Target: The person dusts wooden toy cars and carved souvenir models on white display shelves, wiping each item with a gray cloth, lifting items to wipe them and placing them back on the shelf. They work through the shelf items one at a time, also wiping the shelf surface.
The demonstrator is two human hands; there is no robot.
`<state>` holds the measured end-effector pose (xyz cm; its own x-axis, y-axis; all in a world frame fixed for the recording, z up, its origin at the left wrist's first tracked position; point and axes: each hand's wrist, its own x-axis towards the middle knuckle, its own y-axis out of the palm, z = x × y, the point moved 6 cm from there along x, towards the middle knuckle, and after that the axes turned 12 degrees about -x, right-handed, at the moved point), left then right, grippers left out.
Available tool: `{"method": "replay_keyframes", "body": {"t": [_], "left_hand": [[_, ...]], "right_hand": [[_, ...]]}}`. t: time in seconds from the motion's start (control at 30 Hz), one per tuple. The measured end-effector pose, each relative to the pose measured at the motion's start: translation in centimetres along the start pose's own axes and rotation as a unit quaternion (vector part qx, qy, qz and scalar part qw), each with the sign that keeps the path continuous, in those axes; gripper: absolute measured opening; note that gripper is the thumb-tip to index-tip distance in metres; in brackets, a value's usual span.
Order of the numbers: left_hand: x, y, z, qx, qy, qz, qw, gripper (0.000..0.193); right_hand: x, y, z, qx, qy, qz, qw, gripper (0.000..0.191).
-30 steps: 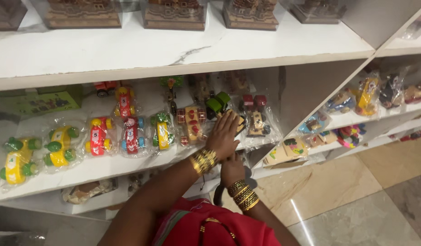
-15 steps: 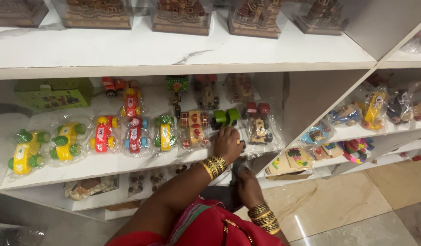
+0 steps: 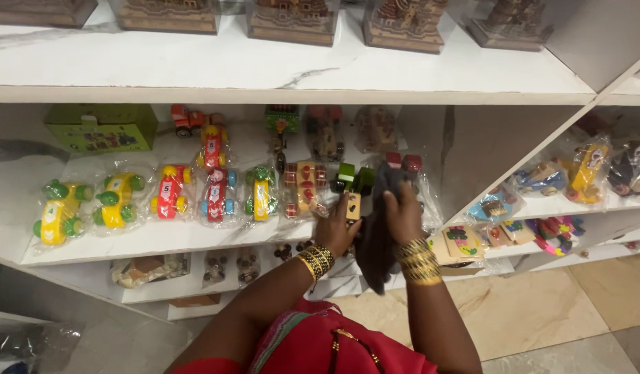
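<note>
Left hand (image 3: 337, 228) pinches green-wheeled toy (image 3: 353, 185) at shelf (image 3: 195, 239) front edge; right hand (image 3: 403, 211) clutches dark cloth (image 3: 375, 242) touching toy's right side, cloth hanging downward

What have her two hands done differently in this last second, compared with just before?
The right hand came up from below the shelf edge to the shelf, carrying a dark cloth onto the toys there. The left hand shifted little; it now holds a green-wheeled toy near the edge. The wrapped toy cars in their row lie as they did.
</note>
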<state>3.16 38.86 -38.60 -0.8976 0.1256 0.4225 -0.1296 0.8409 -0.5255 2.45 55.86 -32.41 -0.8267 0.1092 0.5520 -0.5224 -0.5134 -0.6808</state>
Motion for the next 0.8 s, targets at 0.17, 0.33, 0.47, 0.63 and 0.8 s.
{"method": "replay_keyframes", "body": {"t": [0.17,0.33,0.47,0.63,0.8], "left_hand": [[0.1,0.1,0.3,0.025,0.046,-0.017,0.998,0.099],[0.6,0.7,1.6,0.021,-0.010,0.026,0.999,0.101],[0.5,0.8,1.6,-0.001,0.027,-0.009,1.000,0.103],[0.2,1.0,1.9,0.011,0.054,-0.024,0.998,0.101],[0.4,0.8,1.6,0.039,0.077,-0.038,0.996,0.097]], "right_hand": [[-1.2,6.4,2.0,-0.048,-0.002,0.161,0.986,0.026],[-4.0,3.6,1.8,-0.028,-0.113,0.143,0.983,0.029],[-1.7,3.9,-0.1,-0.015,-0.003,0.219,0.976,0.035],[-2.1,5.6,2.4,-0.030,-0.084,0.142,0.986,0.036],[-1.2,3.5,0.2,-0.003,-0.092,0.236,0.967,0.038]]}}
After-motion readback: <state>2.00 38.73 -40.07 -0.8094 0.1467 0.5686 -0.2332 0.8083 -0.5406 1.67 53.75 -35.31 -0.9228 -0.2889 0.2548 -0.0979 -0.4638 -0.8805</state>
